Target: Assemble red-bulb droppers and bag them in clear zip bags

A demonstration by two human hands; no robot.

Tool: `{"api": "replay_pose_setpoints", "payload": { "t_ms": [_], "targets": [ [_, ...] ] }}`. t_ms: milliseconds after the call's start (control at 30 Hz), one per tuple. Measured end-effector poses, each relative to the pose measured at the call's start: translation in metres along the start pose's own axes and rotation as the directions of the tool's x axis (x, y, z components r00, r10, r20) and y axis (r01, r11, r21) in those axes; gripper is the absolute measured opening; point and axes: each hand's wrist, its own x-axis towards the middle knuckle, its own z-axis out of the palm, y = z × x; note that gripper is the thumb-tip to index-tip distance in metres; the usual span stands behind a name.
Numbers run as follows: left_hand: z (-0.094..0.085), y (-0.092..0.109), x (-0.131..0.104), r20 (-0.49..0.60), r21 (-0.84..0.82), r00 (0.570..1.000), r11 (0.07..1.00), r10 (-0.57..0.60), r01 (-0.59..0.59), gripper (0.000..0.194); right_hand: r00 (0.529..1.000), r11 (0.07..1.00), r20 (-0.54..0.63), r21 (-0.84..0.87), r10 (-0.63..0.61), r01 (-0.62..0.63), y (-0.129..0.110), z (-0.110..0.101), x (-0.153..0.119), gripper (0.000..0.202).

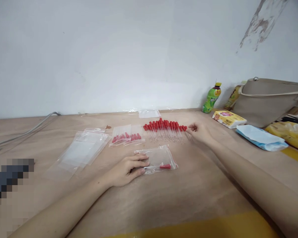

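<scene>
My left hand (129, 168) lies on the left part of a clear zip bag (156, 153), fingers stretched and apart. Inside that bag is one dropper with a red bulb (165, 166), its stem pointing toward my fingers. My right hand (200, 132) is at the right end of a row of red-bulbed droppers (165, 125), thumb and fingers pinched at what looks like the last dropper (189, 136). Left of the row, overlapping zip bags (121, 137) hold several droppers. Farther left lies a stack of flat clear zip bags (83, 148).
Behind the row is a white packet (149, 114) by the wall. On the right stand a green drink bottle (212, 98), a tissue pack (228, 119), a blue-white packet (260, 137), a yellow bag (288, 134) and a beige handbag (265, 99). A grey cable (37, 127) runs along the left.
</scene>
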Motion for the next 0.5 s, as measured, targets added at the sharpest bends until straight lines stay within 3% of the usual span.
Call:
{"api": "replay_pose_setpoints", "payload": {
  "t_ms": [167, 500],
  "targets": [
    [0.001, -0.001, 0.000, 0.001, -0.005, 1.000, 1.000, -0.003, 0.003, 0.033, 0.985, 0.981, 0.015, -0.094, 0.172, -0.170, 0.008, 0.001, 0.030, 0.014],
    [0.002, -0.002, -0.001, -0.024, 0.008, 1.000, 1.000, 0.019, -0.019, 0.033, 0.936, 0.872, 0.187, -0.452, 0.297, -0.186, -0.016, 0.012, 0.048, 0.005]
  ]
}}
